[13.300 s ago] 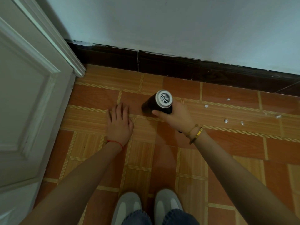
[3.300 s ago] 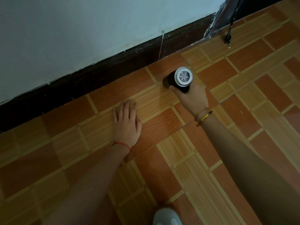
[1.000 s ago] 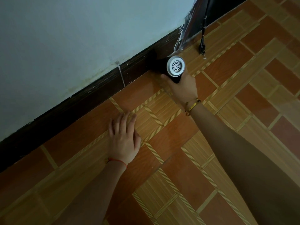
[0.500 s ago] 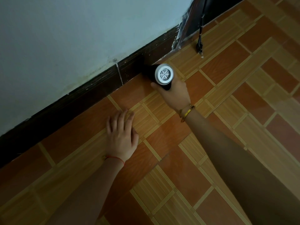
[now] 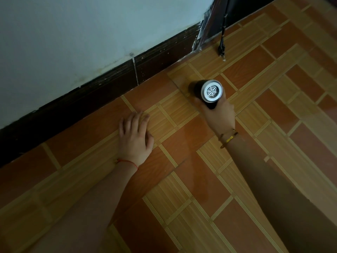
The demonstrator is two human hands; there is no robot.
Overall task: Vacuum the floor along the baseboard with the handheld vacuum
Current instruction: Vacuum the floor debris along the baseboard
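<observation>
Tiled floor (image 5: 182,207), dark baseboard (image 5: 102,92) – r. hand (image 5: 218,115) w/ vacuum (image 5: 206,90)

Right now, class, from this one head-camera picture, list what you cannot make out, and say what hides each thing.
1. Nozzle of the handheld vacuum: it faces away from the camera, behind its own body.
2. Right hand fingers: wrapped under the vacuum.
3. Cable: the top edge cuts off where it leads.
4. Dark opening past the baseboard: too dark, cut by the edge.
5. Floor under the left hand: covered by the palm.

Head camera looks steeply down at floor (image 5: 182,179) and baseboard (image 5: 109,92).
</observation>
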